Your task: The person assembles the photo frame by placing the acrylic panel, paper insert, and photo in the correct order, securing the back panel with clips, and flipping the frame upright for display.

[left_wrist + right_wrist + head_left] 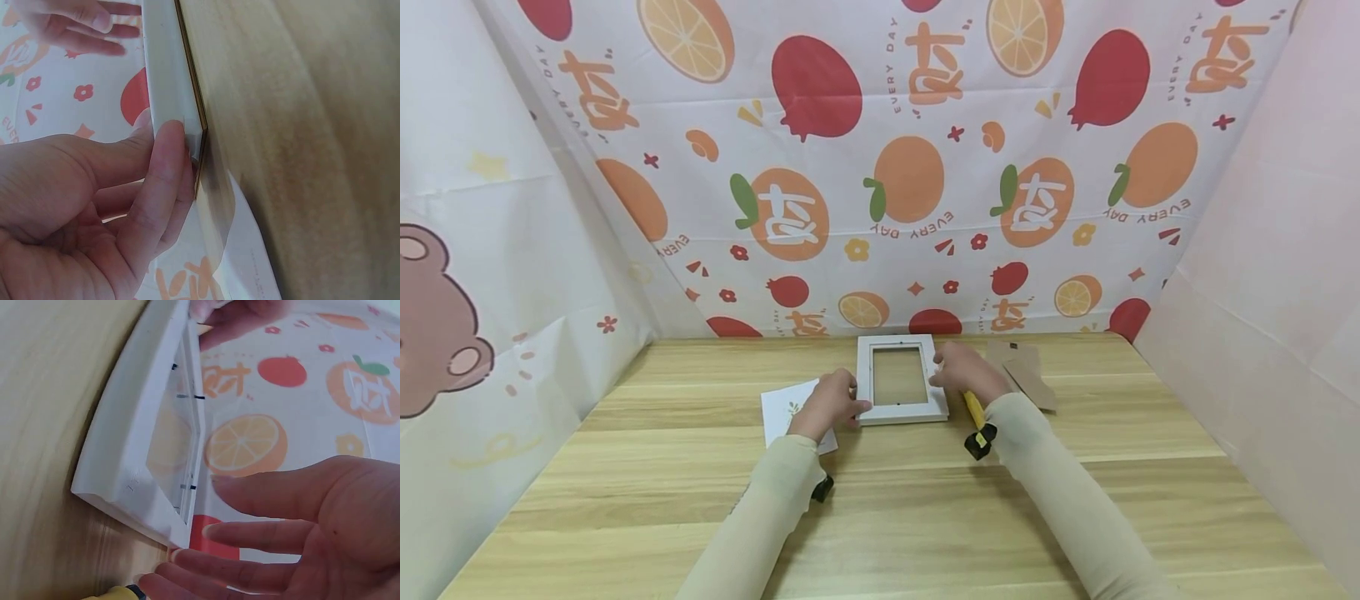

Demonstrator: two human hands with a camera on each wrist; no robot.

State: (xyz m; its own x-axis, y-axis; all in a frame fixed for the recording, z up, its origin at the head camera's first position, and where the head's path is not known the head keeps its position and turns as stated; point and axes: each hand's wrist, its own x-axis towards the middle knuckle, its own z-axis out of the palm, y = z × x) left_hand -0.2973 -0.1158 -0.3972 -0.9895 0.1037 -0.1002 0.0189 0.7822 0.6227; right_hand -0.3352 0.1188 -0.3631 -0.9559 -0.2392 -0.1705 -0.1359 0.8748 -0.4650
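Observation:
A white picture frame (pixel 901 412) lies on the table near its back edge, its small black tabs showing around the opening. At the frame's near left corner my left hand (pixel 827 407) pinches the rim between thumb and fingers; the left wrist view shows this left hand (pixel 94 181) on the frame's edge (pixel 169 69) up close. Beside the right side of the frame is my right hand (pixel 967 371). In the right wrist view the right hand (pixel 300 531) has its fingers extended towards the frame (pixel 119 425), holding nothing; whether a fingertip touches the corner I cannot tell.
A white card (pixel 778 408) with a plant print lies partly under my left hand. Right of the frame are brown cardboard pieces (pixel 1030 379) and a yellow object (pixel 973 408), partly hidden by my right forearm. A fruit-print curtain (pixel 880 275) rises behind the table.

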